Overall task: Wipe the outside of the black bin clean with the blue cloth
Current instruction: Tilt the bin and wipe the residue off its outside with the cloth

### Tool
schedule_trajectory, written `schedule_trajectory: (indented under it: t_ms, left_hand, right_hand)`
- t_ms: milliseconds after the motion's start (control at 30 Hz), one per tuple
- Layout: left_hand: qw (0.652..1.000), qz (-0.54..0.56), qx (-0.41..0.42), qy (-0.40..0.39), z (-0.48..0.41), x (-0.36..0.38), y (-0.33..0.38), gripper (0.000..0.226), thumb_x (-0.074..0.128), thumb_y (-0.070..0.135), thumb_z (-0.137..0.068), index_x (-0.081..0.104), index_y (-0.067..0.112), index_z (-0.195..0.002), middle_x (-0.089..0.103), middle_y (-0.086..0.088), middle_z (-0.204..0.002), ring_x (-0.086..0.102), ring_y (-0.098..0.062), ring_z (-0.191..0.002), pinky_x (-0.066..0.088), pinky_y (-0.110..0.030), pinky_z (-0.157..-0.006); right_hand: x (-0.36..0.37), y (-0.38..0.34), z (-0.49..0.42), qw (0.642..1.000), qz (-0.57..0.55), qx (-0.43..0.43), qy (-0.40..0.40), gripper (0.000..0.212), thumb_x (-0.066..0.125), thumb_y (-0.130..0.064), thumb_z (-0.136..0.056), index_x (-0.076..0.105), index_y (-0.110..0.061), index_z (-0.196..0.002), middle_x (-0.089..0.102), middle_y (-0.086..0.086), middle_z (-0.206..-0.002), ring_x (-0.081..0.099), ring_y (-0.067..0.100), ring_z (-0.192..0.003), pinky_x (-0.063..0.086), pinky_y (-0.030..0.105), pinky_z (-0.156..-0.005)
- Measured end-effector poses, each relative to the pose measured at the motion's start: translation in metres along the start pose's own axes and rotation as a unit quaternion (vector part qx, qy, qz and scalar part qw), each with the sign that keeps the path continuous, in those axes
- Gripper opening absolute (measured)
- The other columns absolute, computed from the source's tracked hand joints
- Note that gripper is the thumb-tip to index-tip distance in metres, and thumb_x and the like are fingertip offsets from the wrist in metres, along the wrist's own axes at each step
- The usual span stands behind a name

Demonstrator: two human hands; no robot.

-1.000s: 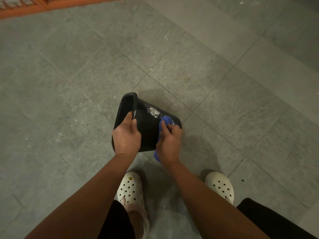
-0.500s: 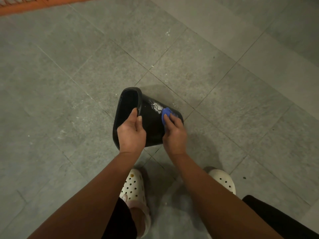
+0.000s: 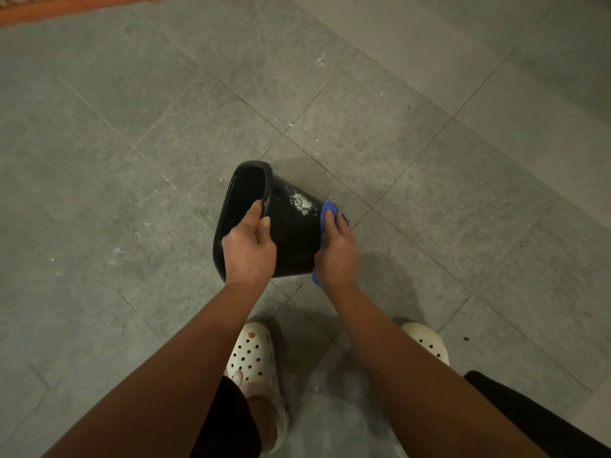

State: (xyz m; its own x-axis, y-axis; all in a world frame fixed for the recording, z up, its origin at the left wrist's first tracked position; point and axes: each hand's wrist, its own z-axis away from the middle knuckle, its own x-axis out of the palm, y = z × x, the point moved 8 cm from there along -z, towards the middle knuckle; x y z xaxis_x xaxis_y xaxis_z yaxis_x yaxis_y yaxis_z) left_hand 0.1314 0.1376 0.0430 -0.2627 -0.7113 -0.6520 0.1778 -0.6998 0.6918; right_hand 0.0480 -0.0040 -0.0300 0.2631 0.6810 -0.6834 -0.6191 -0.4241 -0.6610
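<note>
Occluded items
Blue cloth [image 3: 329, 209] mostly under right hand [image 3: 337, 256]; black bin [image 3: 294, 233] base apparently behind it; right clog [image 3: 425, 338] partly covered.

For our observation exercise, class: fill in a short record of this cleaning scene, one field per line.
Bin: black bin, tilted, mouth toward the left
Left: left hand grips the bin's rim
Right: right hand presses blue cloth against the outer wall near the base
Dirt: white smear on the outer wall, beside the cloth
Floor: grey tiles
</note>
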Motion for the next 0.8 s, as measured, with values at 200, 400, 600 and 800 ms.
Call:
schedule_trajectory:
  t_ms: [200,400,600,800]
  left_hand:
    - [1.0,-0.007,-0.013,0.005,-0.003,-0.002,-0.001,0.038,0.048,0.019,-0.098,0.05,0.02,-0.136,0.048,0.029,-0.08,0.053,0.019,-0.067,0.039,-0.002,-0.072]
    - [1.0,0.002,-0.01,0.001,-0.001,-0.002,0.0,0.039,0.047,0.02,-0.098,0.049,0.022,-0.137,0.051,0.016,-0.102,0.048,0.005,-0.093,0.036,-0.018,-0.093]
    - [1.0,-0.017,-0.011,0.008,-0.003,-0.003,-0.004,0.038,0.048,0.02,-0.098,0.05,0.021,-0.136,0.05,0.027,-0.084,0.05,0.022,-0.069,0.035,0.0,-0.077]
    - [1.0,-0.005,-0.01,0.011,-0.001,-0.005,-0.005,0.038,0.047,0.02,-0.098,0.05,0.021,-0.136,0.052,0.016,-0.102,0.048,0.004,-0.093,0.035,-0.021,-0.094]
  right_hand:
    - [0.005,-0.002,0.015,0.999,0.011,0.029,0.022,0.063,0.052,0.005,-0.082,0.033,-0.009,-0.141,0.039,0.017,-0.142,0.035,0.032,-0.13,0.027,0.035,-0.11]
    - [0.002,0.008,-0.007,0.999,0.02,-0.023,-0.012,0.067,0.049,0.008,-0.082,0.032,-0.015,-0.142,0.033,0.01,-0.149,0.032,0.029,-0.136,0.026,0.037,-0.114]
    - [0.003,0.008,0.01,0.999,-0.029,0.042,0.01,0.06,0.048,0.009,-0.082,0.039,-0.012,-0.138,0.04,0.014,-0.145,0.043,0.031,-0.129,0.036,0.042,-0.109]
    - [-0.004,0.001,-0.01,0.999,-0.021,-0.024,-0.01,0.062,0.049,0.008,-0.083,0.038,-0.016,-0.139,0.039,0.007,-0.146,0.037,0.023,-0.134,0.028,0.034,-0.113]
